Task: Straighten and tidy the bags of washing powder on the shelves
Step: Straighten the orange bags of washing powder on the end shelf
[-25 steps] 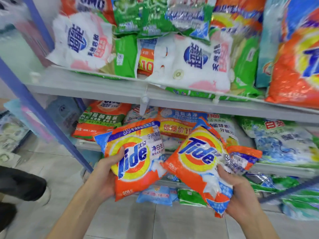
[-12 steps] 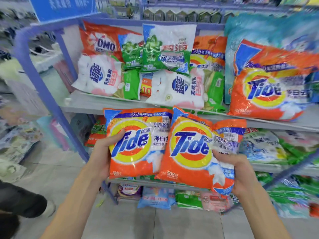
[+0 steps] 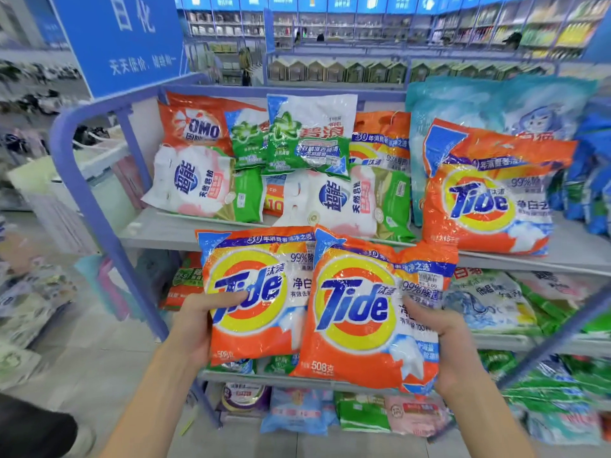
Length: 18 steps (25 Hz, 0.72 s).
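Lifted a little since half a second ago: two small Tide bags, top edges now up over the front lip of the top shelf (image 3: 158, 231) instead of just under it, the right one turned more upright; view tipped upward too, with a blue sign (image 3: 122, 38) and distant store shelving now showing above. Head view: left hand (image 3: 195, 325) gripping the left small Tide bag (image 3: 258, 292) by its left edge, thumb laid across the printed logo, fingers hidden behind. Right hand (image 3: 443, 345) gripping the right small Tide bag (image 3: 357, 312) by its right edge, thumb on the front, upper right corner of the pack crumpled. Both bags held upright in the air in front of the shelves, side by side, the right one overlapping the left one's right edge. Behind them on the top shelf: two white bags (image 3: 191, 183) leaning at the front, a red OMO bag (image 3: 195, 127) and a green-and-white bag (image 3: 307, 140) stacked behind, a large Tide bag (image 3: 486, 200) standing to the right, tilted slightly, against a tall teal bag (image 3: 463, 104). Lower shelves crowded with green, blue and pink packs, partly hidden by the held bags. Blue metal frame post (image 3: 99, 206) at the left end of the rack; pale tiled floor (image 3: 109, 352) below.
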### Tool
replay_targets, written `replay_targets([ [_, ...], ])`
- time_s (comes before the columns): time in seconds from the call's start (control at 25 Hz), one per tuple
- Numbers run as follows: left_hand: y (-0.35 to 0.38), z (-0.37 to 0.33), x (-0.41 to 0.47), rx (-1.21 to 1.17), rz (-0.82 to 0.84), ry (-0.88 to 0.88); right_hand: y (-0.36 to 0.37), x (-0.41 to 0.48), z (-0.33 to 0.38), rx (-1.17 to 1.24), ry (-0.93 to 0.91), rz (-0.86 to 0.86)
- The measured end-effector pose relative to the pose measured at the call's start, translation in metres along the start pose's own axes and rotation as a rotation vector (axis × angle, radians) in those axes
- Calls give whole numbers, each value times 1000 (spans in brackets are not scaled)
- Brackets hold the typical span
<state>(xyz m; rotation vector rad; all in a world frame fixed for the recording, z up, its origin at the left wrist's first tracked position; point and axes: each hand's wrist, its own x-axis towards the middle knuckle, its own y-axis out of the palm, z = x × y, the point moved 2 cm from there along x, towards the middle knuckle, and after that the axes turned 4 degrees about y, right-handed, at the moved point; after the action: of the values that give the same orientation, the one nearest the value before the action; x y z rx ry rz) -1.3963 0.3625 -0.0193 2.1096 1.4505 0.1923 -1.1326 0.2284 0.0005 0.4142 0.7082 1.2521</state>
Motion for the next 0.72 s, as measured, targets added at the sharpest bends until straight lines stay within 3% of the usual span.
replay_targets([
  [0.32, 18, 18, 5, 6, 60, -79, -8, -1, -6, -7, 34, -151],
  [0.72, 65, 78, 16, 35, 189, -232, -29, 6, -17, 35, 148, -117],
])
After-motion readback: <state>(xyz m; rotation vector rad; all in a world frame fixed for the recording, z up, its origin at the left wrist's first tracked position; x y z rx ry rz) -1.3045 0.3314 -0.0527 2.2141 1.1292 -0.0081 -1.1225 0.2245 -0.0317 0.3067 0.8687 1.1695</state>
